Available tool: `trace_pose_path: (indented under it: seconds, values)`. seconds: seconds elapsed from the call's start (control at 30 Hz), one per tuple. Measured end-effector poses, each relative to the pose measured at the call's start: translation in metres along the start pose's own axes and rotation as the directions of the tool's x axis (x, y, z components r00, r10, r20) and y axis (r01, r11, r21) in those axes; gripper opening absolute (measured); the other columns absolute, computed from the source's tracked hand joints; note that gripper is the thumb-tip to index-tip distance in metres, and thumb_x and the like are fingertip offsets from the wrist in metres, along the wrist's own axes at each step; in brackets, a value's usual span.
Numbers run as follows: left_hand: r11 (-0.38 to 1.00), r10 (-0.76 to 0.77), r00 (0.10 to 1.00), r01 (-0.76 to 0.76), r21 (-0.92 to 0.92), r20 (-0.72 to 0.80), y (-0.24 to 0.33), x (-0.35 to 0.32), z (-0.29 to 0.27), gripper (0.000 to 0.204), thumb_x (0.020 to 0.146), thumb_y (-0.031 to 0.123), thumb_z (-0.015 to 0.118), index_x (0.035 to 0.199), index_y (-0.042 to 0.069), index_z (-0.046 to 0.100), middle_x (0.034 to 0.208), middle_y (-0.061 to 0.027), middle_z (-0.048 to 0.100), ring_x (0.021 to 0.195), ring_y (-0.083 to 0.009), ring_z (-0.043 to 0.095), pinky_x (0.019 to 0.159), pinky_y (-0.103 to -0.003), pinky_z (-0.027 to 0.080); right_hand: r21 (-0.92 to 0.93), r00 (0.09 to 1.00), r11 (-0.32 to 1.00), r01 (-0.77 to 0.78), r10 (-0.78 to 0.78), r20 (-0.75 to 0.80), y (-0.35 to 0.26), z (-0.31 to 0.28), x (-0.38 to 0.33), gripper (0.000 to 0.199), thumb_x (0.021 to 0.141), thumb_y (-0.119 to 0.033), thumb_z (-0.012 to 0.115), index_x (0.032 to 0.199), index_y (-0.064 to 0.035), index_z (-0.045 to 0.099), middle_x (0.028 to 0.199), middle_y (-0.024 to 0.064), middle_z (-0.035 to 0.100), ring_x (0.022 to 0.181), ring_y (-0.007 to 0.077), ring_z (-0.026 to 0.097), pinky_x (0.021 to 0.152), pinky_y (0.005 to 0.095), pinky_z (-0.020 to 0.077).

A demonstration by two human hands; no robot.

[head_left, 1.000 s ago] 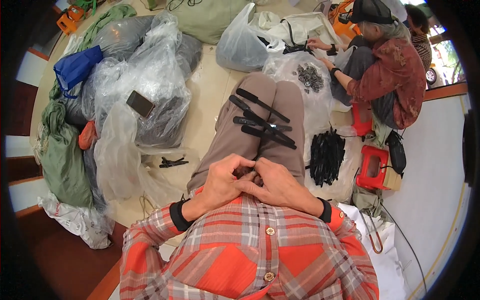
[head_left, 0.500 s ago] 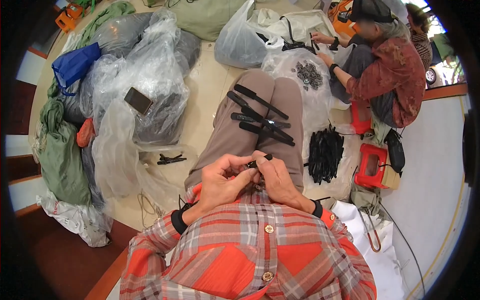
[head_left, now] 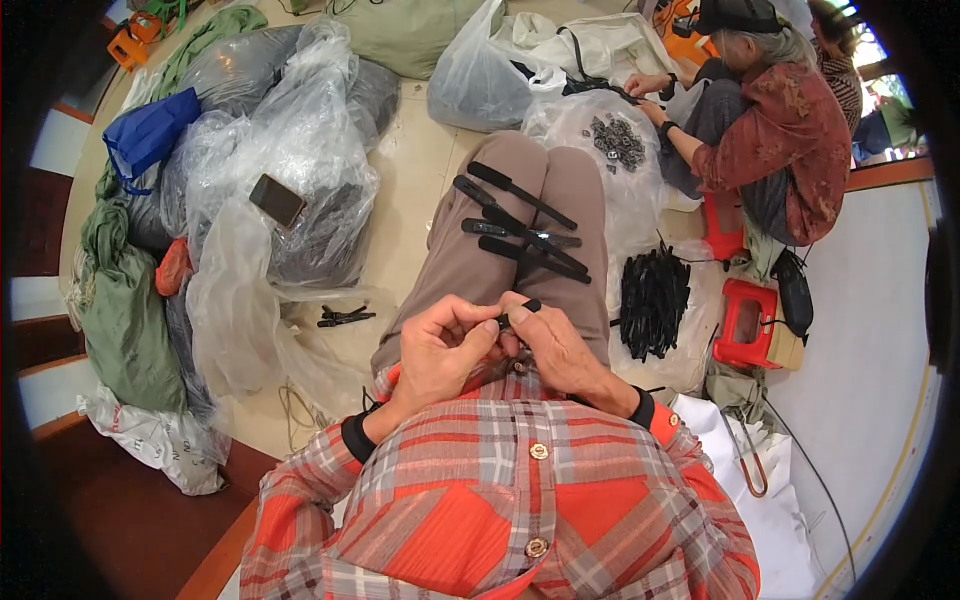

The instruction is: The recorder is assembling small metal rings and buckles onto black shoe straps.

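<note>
My left hand and my right hand meet over my lap, both pinching one small black plastic piece whose tip shows between the fingertips. Several long black strips lie across my thighs just beyond the hands. A pile of similar black strips rests on clear plastic to my right. Two loose black pieces lie on the floor to my left.
Big clear plastic bags with a dark phone on top fill the left. Green sacks and a blue bag lie beyond. Another person sits at upper right over a bag of small dark parts. Red stools stand nearby.
My hands have stayed together on my lap. The fingers shifted, and the black piece's tip now shows above my fingertips.
</note>
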State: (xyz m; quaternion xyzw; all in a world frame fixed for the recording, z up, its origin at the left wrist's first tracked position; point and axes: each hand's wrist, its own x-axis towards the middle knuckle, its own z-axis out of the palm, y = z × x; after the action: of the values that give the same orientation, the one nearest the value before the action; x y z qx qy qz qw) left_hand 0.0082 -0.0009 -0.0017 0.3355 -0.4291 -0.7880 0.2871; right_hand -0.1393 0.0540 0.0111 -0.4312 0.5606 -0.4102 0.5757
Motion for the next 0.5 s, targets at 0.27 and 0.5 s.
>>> trace_pose_path:
  seconds: [0.27, 0.5]
  values:
    - [0.998, 0.000, 1.000, 0.000, -0.069, 0.012, 0.003, 0.000, -0.001, 0.011, 0.082, -0.004, 0.053, 0.093, -0.005, 0.056, 0.078, -0.0098, 0.062, 0.067, -0.0107, 0.060, 0.060, -0.022, 0.051, -0.013, 1.000, 1.000, 0.007, -0.007, 0.004, -0.008, -0.001, 0.001, 0.032, 0.093, -0.019, 0.027, 0.070, 0.0015, 0.039, 0.065, 0.0069, 0.040, 0.060, 0.0144, 0.040, 0.055, 0.0288, 0.0356]
    - [0.997, 0.022, 0.997, -0.017, 0.071, -0.080, 0.004, 0.001, -0.003, 0.009, 0.080, -0.004, 0.057, 0.088, -0.003, 0.059, 0.079, -0.0070, 0.062, 0.070, -0.0093, 0.058, 0.062, -0.021, 0.047, -0.163, 0.999, 0.987, 0.006, -0.013, -0.042, -0.014, 0.004, 0.003, 0.023, 0.087, -0.013, 0.040, 0.071, 0.0020, 0.049, 0.069, 0.0107, 0.047, 0.070, 0.0253, 0.047, 0.068, 0.0354, 0.0378]
